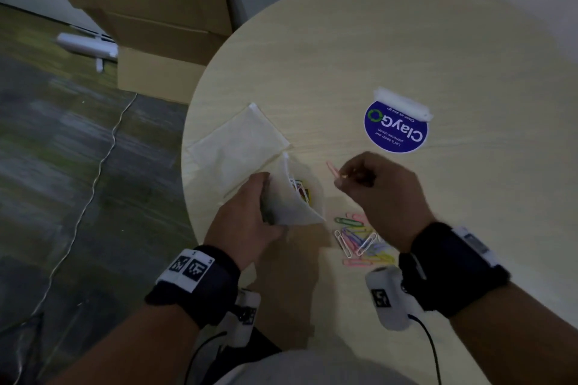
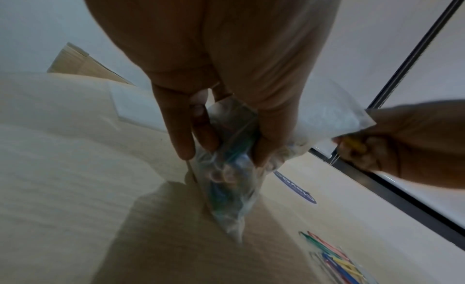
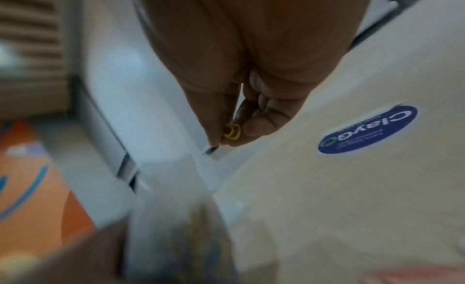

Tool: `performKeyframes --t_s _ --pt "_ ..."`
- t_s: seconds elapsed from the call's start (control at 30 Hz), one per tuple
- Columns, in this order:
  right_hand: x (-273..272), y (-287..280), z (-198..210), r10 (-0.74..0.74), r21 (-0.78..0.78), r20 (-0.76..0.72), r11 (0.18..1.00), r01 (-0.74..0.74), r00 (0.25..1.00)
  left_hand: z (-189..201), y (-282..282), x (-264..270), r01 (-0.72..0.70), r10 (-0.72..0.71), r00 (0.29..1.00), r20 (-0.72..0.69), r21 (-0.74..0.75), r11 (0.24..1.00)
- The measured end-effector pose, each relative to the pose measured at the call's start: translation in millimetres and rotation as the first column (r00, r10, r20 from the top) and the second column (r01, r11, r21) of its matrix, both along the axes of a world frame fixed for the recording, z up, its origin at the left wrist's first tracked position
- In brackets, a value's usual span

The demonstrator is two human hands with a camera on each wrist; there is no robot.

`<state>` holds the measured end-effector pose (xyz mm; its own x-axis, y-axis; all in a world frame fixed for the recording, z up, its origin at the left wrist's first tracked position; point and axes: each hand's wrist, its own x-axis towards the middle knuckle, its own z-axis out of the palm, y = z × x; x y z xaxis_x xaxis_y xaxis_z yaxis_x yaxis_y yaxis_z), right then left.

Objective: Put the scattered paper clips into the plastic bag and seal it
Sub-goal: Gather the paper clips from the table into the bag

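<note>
My left hand grips a clear plastic bag upright, its mouth open toward the right; several coloured clips lie inside. In the left wrist view, thumb and fingers pinch the bag from both sides. My right hand hovers just right of the bag's mouth and pinches paper clips: a pink clip sticks out in the head view, a yellow clip shows in the right wrist view. A pile of coloured paper clips lies on the round table under my right wrist.
A second flat plastic bag lies on the table behind my left hand. A blue round sticker and a white strip sit further back. The table's edge runs just left of my left hand; a cardboard box stands on the floor.
</note>
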<state>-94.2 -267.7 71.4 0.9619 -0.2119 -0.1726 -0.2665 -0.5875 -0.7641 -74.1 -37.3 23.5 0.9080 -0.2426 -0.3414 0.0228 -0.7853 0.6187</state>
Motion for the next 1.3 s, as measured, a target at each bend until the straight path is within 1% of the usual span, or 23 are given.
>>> performKeyframes --t_s 0.03,0.1,0.2,0.27,0.3,0.37,0.43,0.47,0.5,0.53,0.57,0.63,0.67,0.73,0.8,0.9,1.07,1.2,1.3 --pt "2.2 1.2 11.6 -0.021 0.055 0.004 0.998 0.021 1.000 0.4 -3.4 1.2 -0.001 0.001 1.000 0.003 0.004 1.000" --pt "7.8 6.8 27.0 0.015 0.104 0.011 0.994 -0.017 1.000 0.6 -9.5 3.1 -0.001 0.001 1.000 0.005 0.008 1.000" --pt "12.6 19.0 34.0 0.111 0.083 -0.015 0.990 -0.109 0.994 0.5 -15.7 4.6 0.007 -0.007 1.000 0.013 0.017 1.000" --pt "11.6 20.9 34.4 0.146 0.062 -0.017 0.988 -0.145 0.989 -0.1 -16.9 4.6 0.008 -0.008 1.000 0.022 0.020 1.000" --pt "10.4 17.8 35.2 0.132 0.063 0.000 0.989 -0.132 0.991 -0.4 -16.8 4.3 0.004 -0.004 1.000 0.022 0.016 1.000" --pt "6.5 2.6 33.9 0.051 0.115 0.022 0.992 -0.053 0.998 -2.2 -14.4 3.1 -0.002 0.002 1.000 0.017 0.002 1.000" --pt "-3.5 -21.5 22.1 -0.024 0.128 -0.026 0.991 0.027 0.999 -3.3 -11.9 1.6 -0.004 0.005 1.000 0.025 -0.029 1.000" --pt "-11.4 -33.4 11.1 -0.046 0.072 -0.077 0.996 0.052 0.996 -3.3 -10.6 0.8 -0.007 0.008 1.000 0.027 -0.045 0.999" --pt "-20.7 -42.4 -0.7 -0.050 -0.029 -0.139 0.998 0.047 0.989 -3.2 -9.3 0.1 -0.009 0.011 0.999 0.031 -0.059 0.998" --pt "-31.5 -48.0 -13.0 -0.029 -0.152 -0.219 0.988 -0.004 0.975 -3.1 -8.4 -0.4 -0.011 0.013 0.999 0.038 -0.068 0.998" --pt "-43.5 -49.0 -24.4 0.006 -0.257 -0.314 0.962 -0.091 0.949 -2.6 -7.8 -1.0 -0.010 0.014 0.999 0.045 -0.074 0.997" --pt "-65.4 -37.9 -40.7 0.059 -0.373 -0.462 0.893 -0.254 0.885 -2.3 -6.6 -1.9 -0.013 0.017 0.998 0.056 -0.073 0.997" --pt "-74.4 -29.7 -45.9 0.077 -0.406 -0.487 0.862 -0.303 0.870 -2.1 -6.4 -2.4 -0.011 0.016 0.998 0.058 -0.072 0.997" --pt "-83.7 -14.3 -54.2 0.132 -0.449 -0.457 0.819 -0.357 0.880 -1.4 -6.3 -2.8 -0.007 0.011 0.999 0.053 -0.071 0.997" --pt "-84.4 -5.2 -63.0 0.198 -0.442 -0.382 0.819 -0.367 0.903 -0.1 -6.6 -2.8 -0.004 0.008 0.999 0.050 -0.075 0.997" --pt "-75.4 0.9 -71.9 0.263 -0.442 -0.312 0.810 -0.385 0.913 0.4 -7.3 -3.0 -0.012 0.016 0.998 0.053 -0.080 0.997" --pt "-58.4 -2.1 -77.8 0.364 -0.435 -0.304 0.769 -0.468 0.881 1.3 -7.3 -4.8 -0.028 0.031 0.999 0.038 -0.089 0.996" --pt "-46.1 -8.4 -78.5 0.360 -0.472 -0.194 0.781 -0.409 0.912 2.8 -7.8 -5.3 -0.028 0.032 0.998 0.047 -0.077 0.997" --pt "-37.9 -15.2 -63.1 0.305 -0.459 -0.129 0.825 -0.329 0.944 4.3 -8.7 -4.8 -0.026 0.030 0.999 0.046 -0.074 0.997"
